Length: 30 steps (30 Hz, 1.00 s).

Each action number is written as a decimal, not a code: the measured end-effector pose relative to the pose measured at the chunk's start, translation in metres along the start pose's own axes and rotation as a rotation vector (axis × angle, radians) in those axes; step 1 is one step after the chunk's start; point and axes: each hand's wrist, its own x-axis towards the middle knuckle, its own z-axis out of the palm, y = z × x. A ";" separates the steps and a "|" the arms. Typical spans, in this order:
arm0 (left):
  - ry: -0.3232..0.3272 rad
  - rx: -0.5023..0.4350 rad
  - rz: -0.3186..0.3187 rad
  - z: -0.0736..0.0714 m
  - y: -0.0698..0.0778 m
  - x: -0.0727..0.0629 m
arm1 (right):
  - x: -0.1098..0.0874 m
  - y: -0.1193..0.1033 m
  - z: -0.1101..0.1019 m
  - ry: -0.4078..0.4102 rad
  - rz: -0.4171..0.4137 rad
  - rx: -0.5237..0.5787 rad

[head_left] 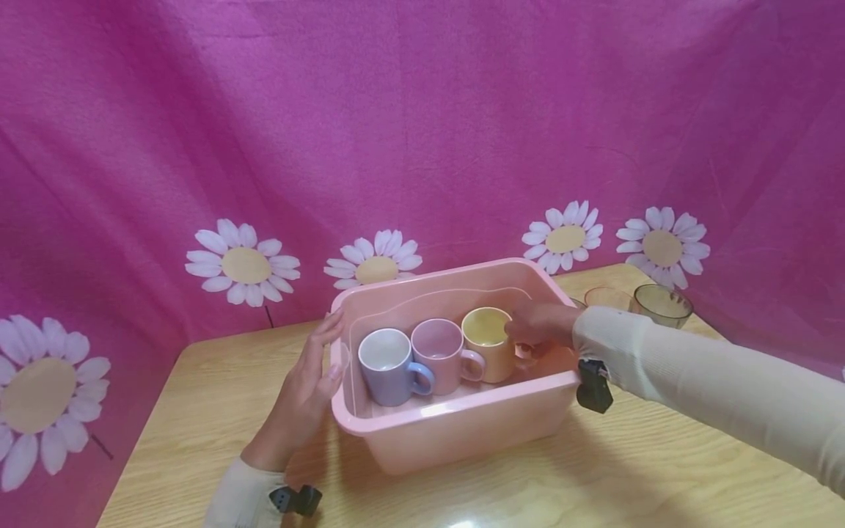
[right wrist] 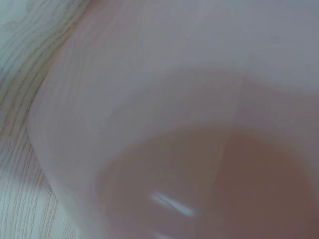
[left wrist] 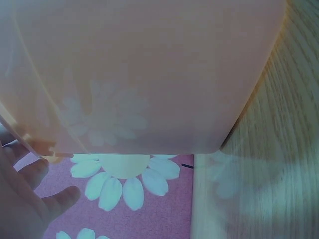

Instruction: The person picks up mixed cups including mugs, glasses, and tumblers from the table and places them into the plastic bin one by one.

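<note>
A pink plastic basin (head_left: 462, 425) sits at an angle on the wooden table, with three mugs standing upright in a row inside. At left is a blue mug (head_left: 389, 381) with a white interior, in the middle a pink mug (head_left: 439, 359), at right a yellow mug (head_left: 487, 352). My right hand (head_left: 544, 324) reaches over the right rim and holds the yellow mug at its handle side. Against the basin's left rim rests my left hand (head_left: 306, 381), its fingers fairly straight. Basin wall fills most of both wrist views; the right hand is hidden there.
Right of the basin, partly behind my right forearm, stand tinted glasses: an amber glass (head_left: 607, 298) and an olive glass (head_left: 662, 304). A magenta cloth (head_left: 422, 147) with white daisies hangs behind the wooden table (head_left: 218, 411).
</note>
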 end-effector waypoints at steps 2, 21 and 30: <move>0.001 0.000 0.001 0.000 0.000 0.000 | 0.000 0.000 0.000 0.004 -0.011 -0.013; 0.005 -0.004 0.016 0.000 0.001 0.000 | 0.000 0.001 -0.001 0.015 -0.049 0.015; 0.008 0.007 0.016 0.000 0.001 0.000 | 0.000 0.001 0.001 0.036 -0.112 0.020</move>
